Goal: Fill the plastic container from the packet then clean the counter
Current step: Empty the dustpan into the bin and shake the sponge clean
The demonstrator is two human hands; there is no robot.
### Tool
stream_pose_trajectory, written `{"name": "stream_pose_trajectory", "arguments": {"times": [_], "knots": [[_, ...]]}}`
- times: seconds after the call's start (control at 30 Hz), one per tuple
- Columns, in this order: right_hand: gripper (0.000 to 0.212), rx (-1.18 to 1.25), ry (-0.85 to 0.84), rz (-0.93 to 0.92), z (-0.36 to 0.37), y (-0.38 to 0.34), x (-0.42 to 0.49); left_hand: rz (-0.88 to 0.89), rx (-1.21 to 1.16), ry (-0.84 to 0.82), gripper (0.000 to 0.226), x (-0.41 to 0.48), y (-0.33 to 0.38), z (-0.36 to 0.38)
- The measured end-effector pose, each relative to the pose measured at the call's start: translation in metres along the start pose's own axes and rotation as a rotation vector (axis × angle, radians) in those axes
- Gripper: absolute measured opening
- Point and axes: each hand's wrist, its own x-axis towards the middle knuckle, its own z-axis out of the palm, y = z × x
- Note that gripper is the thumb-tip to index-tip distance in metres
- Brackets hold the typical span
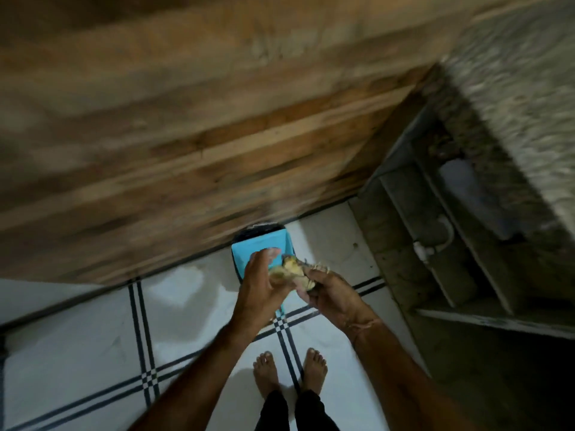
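Both bare forearms reach forward and down, hands meeting at the middle of the view. The left hand (261, 283) has its fingers (268, 254) fairly straight, its palm against a yellowish clump (291, 269). The right hand (330, 295) curls its fingers round the same clump, knuckles up. Below, two bare feet (266, 374) stand side by side, toes forward.

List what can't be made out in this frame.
Head view only, motion-blurred throughout.
- Yellowish scraps: blurred and partly covered by the right hand gripping them; material unclear.
- Left hand: whether it grips the scraps is unclear.
- Blue object on the floor: mostly behind both hands; bin or dustpan unclear.
- Shelf recess: dark, contents unreadable.
- Container, packet: not identifiable.
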Motion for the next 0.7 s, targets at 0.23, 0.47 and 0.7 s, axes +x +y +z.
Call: {"name": "stream_pose_trajectory", "arguments": {"times": [0.23, 0.47, 0.7], "knots": [[0.026, 0.139, 0.014, -0.274, 0.003, -0.058, -0.135, -0.337, -0.550, -0.183, 0.028, -0.019, 0.152, -0.008], [0.042, -0.057, 0.041, -0.552, -0.050, -0.127, -0.217, 0.022, -0.381, -0.280, 0.020, -0.003, 0.277, 0.040], [0.025, 0.001, 0.261, -0.761, -0.128, -0.215, -0.269, 0.060, -0.372, -0.353, 0.028, 0.020, 0.371, 0.144]]}}
